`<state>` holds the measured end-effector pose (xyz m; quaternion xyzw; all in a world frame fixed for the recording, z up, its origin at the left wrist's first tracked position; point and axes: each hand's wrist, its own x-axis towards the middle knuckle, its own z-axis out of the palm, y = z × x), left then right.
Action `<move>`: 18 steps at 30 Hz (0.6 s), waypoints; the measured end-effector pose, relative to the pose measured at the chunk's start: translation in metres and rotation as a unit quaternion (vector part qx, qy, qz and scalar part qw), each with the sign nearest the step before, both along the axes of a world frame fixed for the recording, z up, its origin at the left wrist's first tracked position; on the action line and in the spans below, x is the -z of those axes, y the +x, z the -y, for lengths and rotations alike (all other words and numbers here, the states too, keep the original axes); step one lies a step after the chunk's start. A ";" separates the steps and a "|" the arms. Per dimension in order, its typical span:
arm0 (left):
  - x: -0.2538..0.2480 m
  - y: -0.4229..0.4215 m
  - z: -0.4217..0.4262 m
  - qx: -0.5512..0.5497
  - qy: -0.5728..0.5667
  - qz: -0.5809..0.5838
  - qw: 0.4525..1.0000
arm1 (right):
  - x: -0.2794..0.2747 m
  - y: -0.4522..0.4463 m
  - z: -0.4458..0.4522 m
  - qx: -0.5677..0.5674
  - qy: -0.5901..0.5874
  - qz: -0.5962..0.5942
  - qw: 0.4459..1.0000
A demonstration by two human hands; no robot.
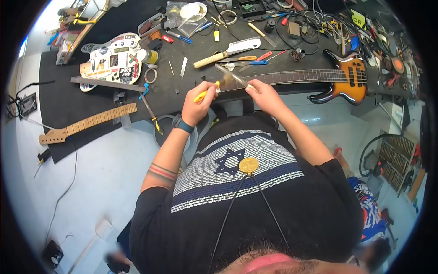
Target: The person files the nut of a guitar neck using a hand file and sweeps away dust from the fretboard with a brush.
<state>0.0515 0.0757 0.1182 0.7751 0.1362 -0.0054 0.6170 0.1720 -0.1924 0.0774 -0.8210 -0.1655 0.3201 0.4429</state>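
Note:
My left hand (197,104) is closed around a yellow-handled tool (200,97); its working end is too small to make out. My right hand (266,97) grips the near end of a grey metal bar (232,75), which slants up and left over the bench edge. Between and just beyond my hands lies the end of a long dark bass neck (296,76), partly hidden by the bar. The neck runs right to a sunburst bass body (349,77). Beyond my hands are a cream-handled blade tool (212,59) and several screwdriver-like tools, one with a blue handle (259,62).
The black bench (182,86) also bears a stickered guitar body (112,61), a jar (149,56), a loose maple neck (93,119) and a long metal bar (107,83). Cables (315,27) and tools crowd the back right. Patterned clothing (367,210) of another person shows at lower right.

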 end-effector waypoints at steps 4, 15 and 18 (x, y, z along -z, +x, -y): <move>-0.011 0.016 -0.014 -0.048 -0.024 0.058 0.997 | 0.009 -0.008 0.013 0.016 0.003 -0.009 1.000; -0.021 0.010 -0.009 0.068 -0.066 -0.046 0.994 | 0.008 -0.030 0.015 0.015 0.004 -0.018 1.000; 0.004 -0.006 0.007 0.110 -0.123 -0.082 0.983 | 0.012 -0.032 0.014 0.031 0.022 -0.006 0.999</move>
